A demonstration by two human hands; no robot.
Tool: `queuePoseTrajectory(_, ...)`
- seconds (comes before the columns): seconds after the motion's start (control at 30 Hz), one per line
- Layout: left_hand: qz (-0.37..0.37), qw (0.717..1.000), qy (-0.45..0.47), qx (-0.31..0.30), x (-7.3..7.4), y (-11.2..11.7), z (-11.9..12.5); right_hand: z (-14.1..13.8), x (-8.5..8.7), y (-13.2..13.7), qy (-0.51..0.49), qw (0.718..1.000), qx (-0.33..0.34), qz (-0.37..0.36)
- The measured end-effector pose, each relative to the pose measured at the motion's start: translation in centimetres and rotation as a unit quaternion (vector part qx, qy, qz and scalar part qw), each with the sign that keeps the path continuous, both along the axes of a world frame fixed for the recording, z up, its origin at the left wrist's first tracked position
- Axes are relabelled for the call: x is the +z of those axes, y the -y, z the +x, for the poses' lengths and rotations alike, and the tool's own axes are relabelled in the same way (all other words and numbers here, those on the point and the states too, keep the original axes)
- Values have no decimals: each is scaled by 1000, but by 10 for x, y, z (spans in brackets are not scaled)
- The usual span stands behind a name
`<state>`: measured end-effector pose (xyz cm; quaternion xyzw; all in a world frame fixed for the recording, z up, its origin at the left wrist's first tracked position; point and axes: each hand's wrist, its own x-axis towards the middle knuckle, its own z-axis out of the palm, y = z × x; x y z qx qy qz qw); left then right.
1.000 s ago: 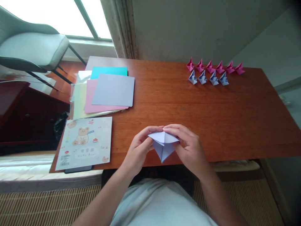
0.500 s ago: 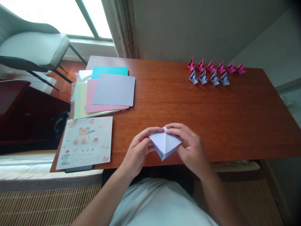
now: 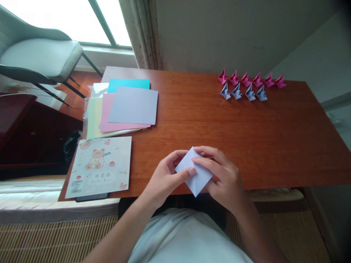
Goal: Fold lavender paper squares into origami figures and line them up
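Observation:
A folded sheet of pale lavender origami paper (image 3: 197,182), now a flat diamond with a centre crease, is held between both hands above the table's front edge. My left hand (image 3: 164,176) grips its left side, thumb pressed on the upper face and fingers behind. My right hand (image 3: 223,173) holds the right side, with fingertips lying across the upper face near the top corner. The right thumb is hidden behind the paper. Beyond, at the back right, stand a row of pink folded paper figures (image 3: 245,80) and a row of lavender folded paper figures (image 3: 250,93).
On the left of the wooden table (image 3: 186,106) lie loose coloured sheets, a lavender sheet (image 3: 134,106) on top. Nearer is a bear-printed pad (image 3: 100,166), with a dark flat object (image 3: 91,197) sticking out beneath. A chair (image 3: 41,54) stands past the left edge.
The paper's lower part has come down into a flat diamond facing me. My left thumb has moved onto its upper face, and my right fingers have shifted down across it.

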<state>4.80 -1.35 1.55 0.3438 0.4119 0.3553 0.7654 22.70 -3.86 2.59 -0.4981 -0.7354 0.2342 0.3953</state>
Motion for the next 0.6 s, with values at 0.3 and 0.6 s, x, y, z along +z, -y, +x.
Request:
queuePoseTrajectory(0.3,11,1000,-23,14,-3,-1,0,1,0,1,-13,1000,-20,-16)
queuePoseTrajectory(0.6,38,998,-27,34,-9,0,-5,15,-2,7,-121,986,-12,-115)
